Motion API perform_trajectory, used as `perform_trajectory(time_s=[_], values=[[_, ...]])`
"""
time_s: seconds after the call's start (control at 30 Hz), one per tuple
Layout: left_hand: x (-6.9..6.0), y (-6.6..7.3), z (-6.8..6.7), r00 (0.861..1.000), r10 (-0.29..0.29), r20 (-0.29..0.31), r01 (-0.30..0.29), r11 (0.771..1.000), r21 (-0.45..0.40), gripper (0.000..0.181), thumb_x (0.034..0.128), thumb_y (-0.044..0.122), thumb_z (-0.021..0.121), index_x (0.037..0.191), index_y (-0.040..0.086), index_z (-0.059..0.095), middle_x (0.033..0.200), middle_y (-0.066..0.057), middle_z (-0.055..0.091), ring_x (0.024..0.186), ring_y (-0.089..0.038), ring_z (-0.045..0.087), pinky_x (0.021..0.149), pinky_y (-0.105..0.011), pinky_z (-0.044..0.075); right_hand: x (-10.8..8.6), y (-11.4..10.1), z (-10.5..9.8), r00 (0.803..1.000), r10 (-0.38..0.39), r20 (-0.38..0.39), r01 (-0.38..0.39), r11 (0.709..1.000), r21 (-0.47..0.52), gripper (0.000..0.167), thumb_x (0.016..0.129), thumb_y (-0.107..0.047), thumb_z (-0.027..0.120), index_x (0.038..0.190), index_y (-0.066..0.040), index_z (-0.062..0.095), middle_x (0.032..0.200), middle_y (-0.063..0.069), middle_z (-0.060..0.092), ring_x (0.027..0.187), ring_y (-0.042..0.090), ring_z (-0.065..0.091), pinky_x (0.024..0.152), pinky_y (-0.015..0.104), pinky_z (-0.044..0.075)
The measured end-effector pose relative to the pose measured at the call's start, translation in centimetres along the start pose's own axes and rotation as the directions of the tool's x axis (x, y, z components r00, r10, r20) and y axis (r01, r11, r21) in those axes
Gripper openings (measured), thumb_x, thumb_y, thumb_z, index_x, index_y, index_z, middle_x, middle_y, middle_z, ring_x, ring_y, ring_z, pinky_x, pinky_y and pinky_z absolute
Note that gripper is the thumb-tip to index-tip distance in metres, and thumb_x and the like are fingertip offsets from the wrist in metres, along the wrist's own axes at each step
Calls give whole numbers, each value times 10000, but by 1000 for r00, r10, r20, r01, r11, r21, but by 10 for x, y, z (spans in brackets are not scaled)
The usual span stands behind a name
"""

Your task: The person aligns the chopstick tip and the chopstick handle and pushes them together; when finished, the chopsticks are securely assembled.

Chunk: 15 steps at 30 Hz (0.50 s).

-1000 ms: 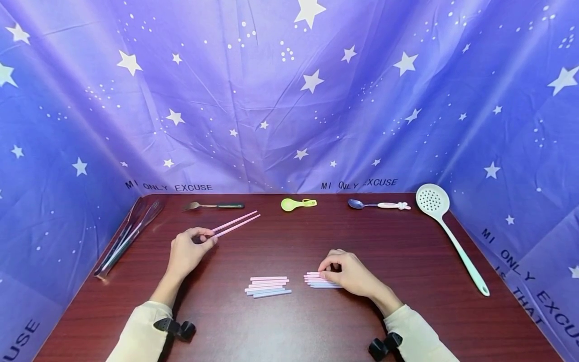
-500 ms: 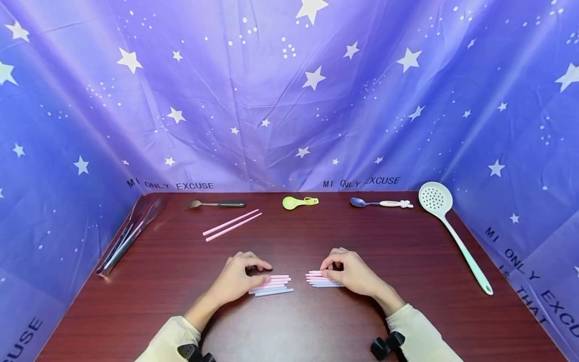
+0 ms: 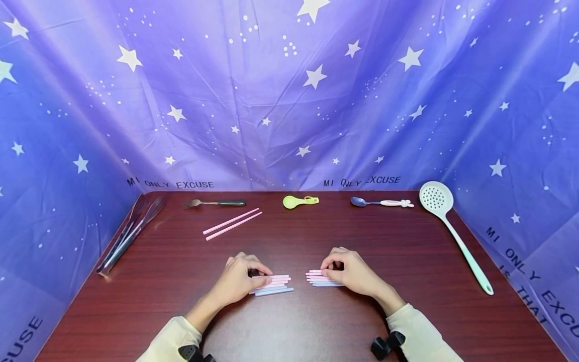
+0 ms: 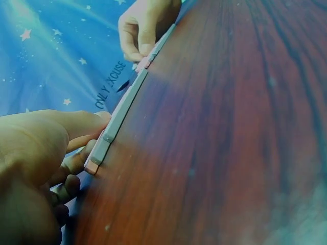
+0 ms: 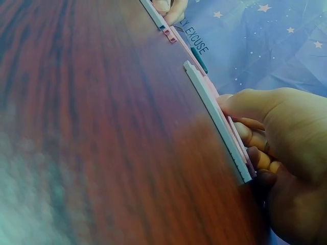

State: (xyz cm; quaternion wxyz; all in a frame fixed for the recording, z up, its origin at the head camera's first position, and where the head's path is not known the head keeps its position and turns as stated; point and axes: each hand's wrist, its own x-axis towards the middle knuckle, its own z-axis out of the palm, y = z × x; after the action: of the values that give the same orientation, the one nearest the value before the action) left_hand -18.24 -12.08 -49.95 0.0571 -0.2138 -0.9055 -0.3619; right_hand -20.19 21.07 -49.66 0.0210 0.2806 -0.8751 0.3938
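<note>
Two short rows of thin pink and blue sticks lie side by side mid-table. On the left row, my left hand (image 3: 237, 279) pinches a pink stick (image 3: 281, 276) between thumb and index finger; blue sticks (image 3: 274, 291) lie nearer me. My right hand (image 3: 353, 271) pinches a pink stick (image 3: 314, 272) at the far side of the right row, beside its blue sticks (image 3: 326, 284). In the left wrist view the thumb (image 4: 97, 120) touches the row's edge; the right wrist view has the right thumb (image 5: 232, 104) against pink. Fingers partly hide both rows.
Two longer pink sticks (image 3: 232, 224) lie beyond the left hand. Along the back are a fork (image 3: 216, 203), a green measuring spoon (image 3: 296, 202) and a blue-bowled spoon (image 3: 380, 203). A whisk (image 3: 131, 236) lies left, a slotted skimmer (image 3: 452, 231) right.
My left hand has let go of the two longer pink sticks, come right and toward me to the left row, and lowered its index finger there. The right hand has stayed put.
</note>
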Motion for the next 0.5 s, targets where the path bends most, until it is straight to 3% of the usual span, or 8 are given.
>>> perform_trajectory(time_s=[0.23, 0.5], values=[[1, 0, 0, 999, -38, 7, 38, 999, -4, 114, 770, 289, 871, 815, 358, 792, 762, 281, 628, 802, -9, 482, 777, -294, 299, 0, 0, 2, 1000, -17, -15, 17, 1000, 10, 200, 840, -73, 810, 856, -263, 747, 772, -141, 593, 745, 64, 529, 660, 215, 439], [1, 1, 0, 999, -32, -23, 32, 999, 4, 134, 791, 261, 861, 828, 366, 788, 794, 273, 658, 815, -11, 505, 810, -315, 328, 1, 0, 1, 1000, -11, -29, 12, 999, 46, 187, 844, -56, 792, 860, -239, 756, 781, -124, 603, 740, 21, 544, 652, 205, 463]])
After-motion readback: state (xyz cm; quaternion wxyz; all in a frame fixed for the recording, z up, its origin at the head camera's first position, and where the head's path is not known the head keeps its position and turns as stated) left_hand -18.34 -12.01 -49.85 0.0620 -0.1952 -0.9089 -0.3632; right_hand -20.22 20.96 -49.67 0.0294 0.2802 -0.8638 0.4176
